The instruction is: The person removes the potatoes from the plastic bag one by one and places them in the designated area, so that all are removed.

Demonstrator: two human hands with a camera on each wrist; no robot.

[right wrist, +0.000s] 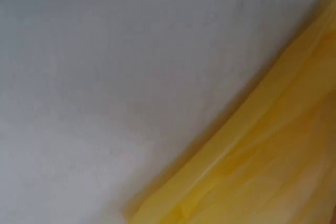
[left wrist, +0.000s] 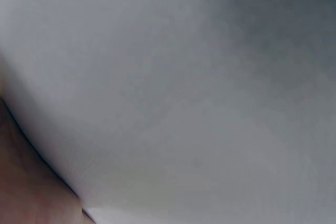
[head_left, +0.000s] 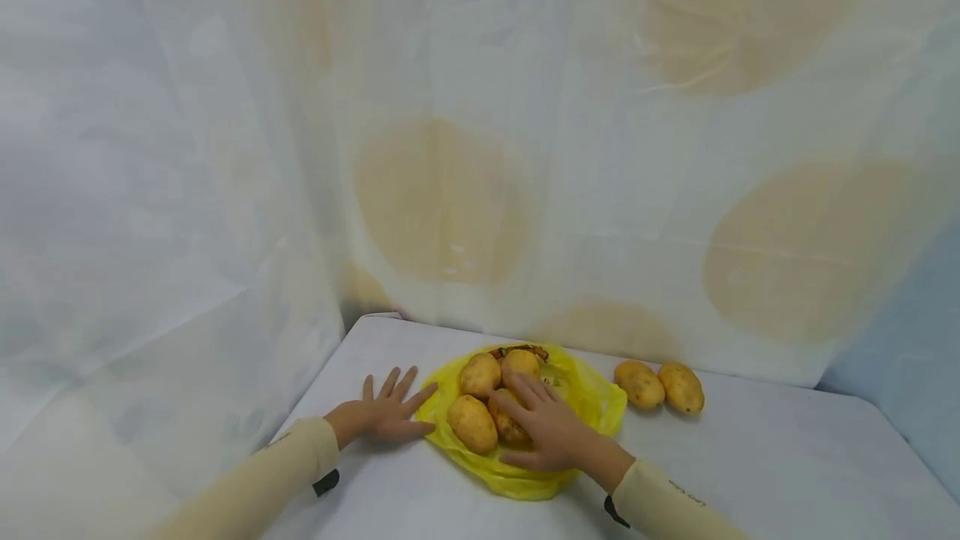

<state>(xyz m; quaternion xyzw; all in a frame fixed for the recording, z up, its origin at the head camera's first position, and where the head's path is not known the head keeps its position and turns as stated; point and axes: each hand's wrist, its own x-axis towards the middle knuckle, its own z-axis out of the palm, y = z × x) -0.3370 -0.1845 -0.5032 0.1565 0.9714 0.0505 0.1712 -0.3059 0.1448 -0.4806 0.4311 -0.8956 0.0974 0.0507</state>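
Note:
A yellow plastic bag (head_left: 611, 407) lies spread on the white table, with several potatoes (head_left: 472, 425) on it. My left hand (head_left: 390, 417) lies flat with fingers spread at the bag's left edge; its thumb and forefinger reach the rim. Over the right part of the bag, my right hand (head_left: 553, 432) extends its fingers across a potato (head_left: 508, 417), partly covering it. Whether it presses or only hovers there is unclear. Only a bit of the left hand (left wrist: 37, 182) shows in the left wrist view. Folds of the bag (right wrist: 262, 166) fill the lower right of the right wrist view.
Two more potatoes (head_left: 660, 387) lie side by side on the table (head_left: 787, 457), to the right of the bag. A pale sheet with tan spots (head_left: 600, 148) hangs behind the table's back edge, and another pale sheet (head_left: 150, 190) stands along the left.

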